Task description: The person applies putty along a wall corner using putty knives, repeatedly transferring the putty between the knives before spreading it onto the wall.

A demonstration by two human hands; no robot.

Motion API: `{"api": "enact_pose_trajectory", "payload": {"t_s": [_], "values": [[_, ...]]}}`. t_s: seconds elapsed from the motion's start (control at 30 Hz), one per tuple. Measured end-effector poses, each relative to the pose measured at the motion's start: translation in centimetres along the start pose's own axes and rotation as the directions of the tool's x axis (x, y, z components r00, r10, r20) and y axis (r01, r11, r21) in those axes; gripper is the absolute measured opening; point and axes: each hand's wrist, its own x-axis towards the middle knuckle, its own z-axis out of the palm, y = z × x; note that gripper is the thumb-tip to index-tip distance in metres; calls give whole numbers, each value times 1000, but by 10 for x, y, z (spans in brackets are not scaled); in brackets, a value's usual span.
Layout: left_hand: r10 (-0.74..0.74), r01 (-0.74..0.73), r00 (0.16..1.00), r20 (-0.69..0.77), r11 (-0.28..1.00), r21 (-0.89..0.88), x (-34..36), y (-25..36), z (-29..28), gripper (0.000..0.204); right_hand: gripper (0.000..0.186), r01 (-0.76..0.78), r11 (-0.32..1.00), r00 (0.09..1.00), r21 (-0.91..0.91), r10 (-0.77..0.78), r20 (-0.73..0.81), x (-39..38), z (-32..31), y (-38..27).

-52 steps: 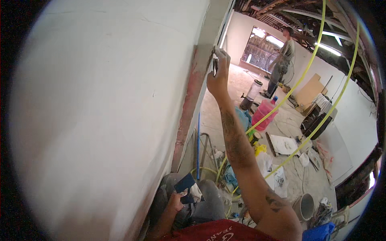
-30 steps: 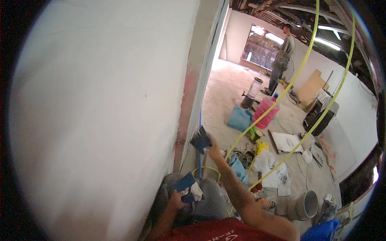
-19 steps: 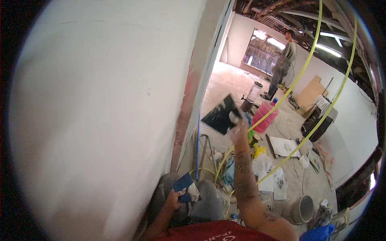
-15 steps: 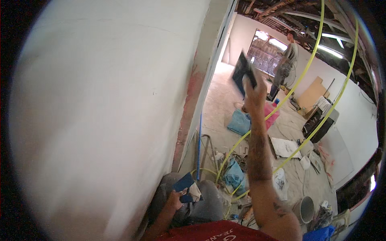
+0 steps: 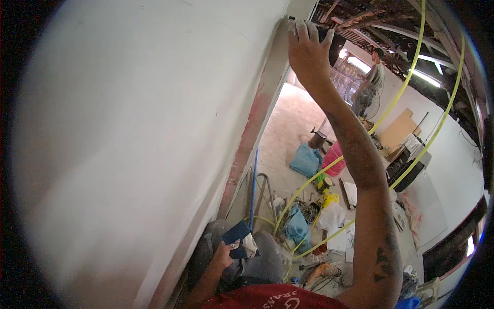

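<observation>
Low in front, my left hand [image 5: 223, 256] is closed on a dark blue putty spreader [image 5: 234, 233], its flat blade lying above my knees. A lump of pale putty [image 5: 250, 244] sits on that blade. My right arm reaches up, and my right hand [image 5: 310, 49] is at the edge of the door jamb [image 5: 272, 64]. Its fingers press over a dark putty spreader [image 5: 336, 47], mostly hidden behind the hand. The smooth white wall [image 5: 154, 113] fills the left side, and a reddish bare strip [image 5: 247, 134] runs down its edge.
Yellow hoses [image 5: 406, 82] loop across the right side. On the floor lie blue bags [image 5: 306, 158], a pink container [image 5: 333, 157], a white plastic bag [image 5: 332, 216] and cables. Further back, a person [image 5: 371, 85] stands near a fan. A blue pole [image 5: 253, 190] leans by the jamb.
My right hand has moved up and left with its spreader, from the open doorway to the jamb edge. My left hand has stayed in place with its spreader.
</observation>
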Motion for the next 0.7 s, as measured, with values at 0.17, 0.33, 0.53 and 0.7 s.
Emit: {"api": "enact_pose_trajectory", "payload": {"t_s": [0.17, 0.33, 0.53, 0.7], "values": [[-34, 36, 999, 13, 986, -160, 4, -1, -2, 52, 29, -7, 1000, 999, -3, 7, 36, -13, 6, -15], [32, -33, 999, -29, 999, -25, 3, 8, -5, 49, 38, 75, 992, 997, 103, -78, 24, -25, 4, -22], [-23, 21, 999, 42, 999, 40, 2, 9, -7, 48, 32, 69, 987, 989, 148, -87, 116, -38, -9, -30], [54, -54, 998, -12, 999, -6, 1, 8, -8, 47, 41, 108, 981, 987, 163, -125, 99, -45, -12, -35]]}}
